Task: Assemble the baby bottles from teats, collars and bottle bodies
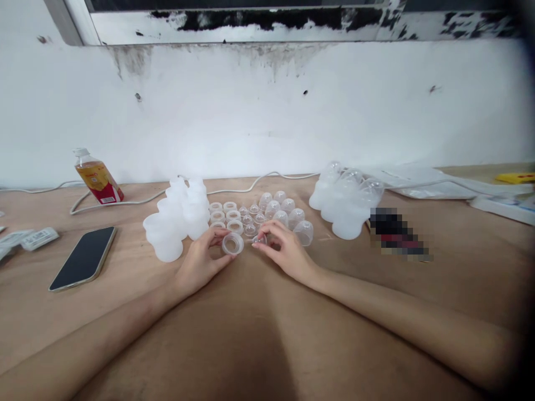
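Note:
My left hand [200, 262] grips a translucent white screw ring [233, 243], tilted up off the wooden table [259, 334]. My right hand [284, 250] pinches a small clear silicone nipple [259, 240] just right of the ring. Directly behind my hands lie several more rings [225, 214], small clear nipples [249, 218] and clear dome caps [288, 214]. A cluster of white plastic bottles [179, 220] stands to the left of these parts.
A bag of more white bottles [346, 200] lies right of the parts. A dark phone [83, 257] lies at the left, with a tilted drink bottle [98, 178] and a white cable [125, 201] behind it. Plastic bags [422, 181] sit far right.

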The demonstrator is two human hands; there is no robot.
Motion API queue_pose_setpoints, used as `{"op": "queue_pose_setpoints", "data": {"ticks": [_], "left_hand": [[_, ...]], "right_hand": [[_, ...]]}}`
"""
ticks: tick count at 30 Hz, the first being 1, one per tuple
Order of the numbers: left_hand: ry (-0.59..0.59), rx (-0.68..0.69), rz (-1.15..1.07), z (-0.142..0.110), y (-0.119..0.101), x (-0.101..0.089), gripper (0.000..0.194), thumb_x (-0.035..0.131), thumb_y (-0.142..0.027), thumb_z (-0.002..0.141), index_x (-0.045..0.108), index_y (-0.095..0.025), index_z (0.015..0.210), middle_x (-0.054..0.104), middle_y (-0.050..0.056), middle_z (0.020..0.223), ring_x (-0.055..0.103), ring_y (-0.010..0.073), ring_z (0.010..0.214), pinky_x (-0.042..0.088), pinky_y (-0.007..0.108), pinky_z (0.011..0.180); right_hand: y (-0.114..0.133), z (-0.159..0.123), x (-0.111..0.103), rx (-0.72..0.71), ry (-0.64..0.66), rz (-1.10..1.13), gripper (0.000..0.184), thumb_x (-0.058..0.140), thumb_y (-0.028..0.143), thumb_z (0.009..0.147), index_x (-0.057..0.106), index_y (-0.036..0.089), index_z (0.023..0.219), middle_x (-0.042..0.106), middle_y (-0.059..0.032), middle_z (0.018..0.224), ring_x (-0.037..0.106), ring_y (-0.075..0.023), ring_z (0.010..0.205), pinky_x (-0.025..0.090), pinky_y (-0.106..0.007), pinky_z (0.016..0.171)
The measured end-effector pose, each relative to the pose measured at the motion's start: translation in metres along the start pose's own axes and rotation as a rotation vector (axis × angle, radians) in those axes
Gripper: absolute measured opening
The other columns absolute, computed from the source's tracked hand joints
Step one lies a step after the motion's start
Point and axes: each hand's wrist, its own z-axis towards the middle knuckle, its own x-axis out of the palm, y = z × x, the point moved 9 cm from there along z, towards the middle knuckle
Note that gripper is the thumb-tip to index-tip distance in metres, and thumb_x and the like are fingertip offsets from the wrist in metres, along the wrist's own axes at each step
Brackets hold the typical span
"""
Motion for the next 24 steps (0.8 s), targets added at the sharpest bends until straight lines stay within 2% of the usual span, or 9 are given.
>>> {"op": "queue_pose_setpoints", "data": {"ticks": [5,7,11,16,18,24], "left_hand": [[0.003,-0.027,0.010,0.001,0.003,0.000,0.032,0.060,-0.021,0.069,0.046,-0.017,0.098,0.056,0.006,0.103,0.053,0.0174,0.098,0.043,0.036,0.088],[0.008,-0.033,0.016,0.001,0.004,0.000,0.032,0.060,-0.022,0.069,0.046,-0.017,0.098,0.056,0.006,0.103,0.054,0.0173,0.098,0.043,0.036,0.088],[0.009,-0.040,0.024,0.001,0.004,0.000,0.032,0.060,-0.022,0.068,0.047,-0.017,0.097,0.056,0.006,0.104,0.054,0.0171,0.098,0.043,0.035,0.088],[-0.003,-0.056,0.027,0.001,0.005,-0.001,0.033,0.060,-0.022,0.068,0.046,-0.017,0.098,0.057,0.006,0.104,0.054,0.0177,0.098,0.043,0.036,0.088],[-0.010,-0.064,0.028,0.001,0.006,-0.001,0.033,0.060,-0.022,0.068,0.046,-0.017,0.098,0.057,0.006,0.103,0.055,0.0178,0.097,0.043,0.037,0.087],[0.000,-0.055,0.033,0.001,0.006,0.000,0.033,0.060,-0.023,0.068,0.047,-0.017,0.097,0.057,0.006,0.102,0.055,0.0176,0.097,0.044,0.036,0.087]], "right_hand": [[0.000,0.000,0.014,0.003,0.132,-0.032,0.013,0.049,0.012,0.074,0.052,0.019,0.084,0.047,-0.0033,0.092,0.048,-0.0081,0.063,0.044,-0.023,0.060],[0.001,-0.001,0.015,-0.008,0.138,-0.073,0.014,0.047,0.011,0.074,0.052,0.019,0.085,0.048,-0.0033,0.093,0.048,-0.0077,0.061,0.044,-0.024,0.061],[-0.002,-0.001,0.007,0.040,0.061,-0.105,0.014,0.051,0.012,0.073,0.051,0.019,0.086,0.054,-0.0020,0.085,0.051,-0.0102,0.064,0.043,-0.026,0.064],[-0.015,-0.001,-0.004,0.153,-0.074,0.037,0.017,0.056,0.021,0.071,0.050,0.019,0.087,0.058,0.0003,0.075,0.053,-0.0109,0.062,0.042,-0.024,0.056],[-0.016,-0.002,-0.011,0.155,-0.147,0.077,0.018,0.057,0.023,0.071,0.051,0.019,0.088,0.059,-0.0001,0.075,0.054,-0.0113,0.062,0.042,-0.024,0.055],[-0.005,-0.005,-0.019,0.077,-0.233,0.059,0.016,0.057,0.024,0.072,0.054,0.019,0.087,0.060,-0.0011,0.076,0.055,-0.0116,0.064,0.044,-0.025,0.058]]}}
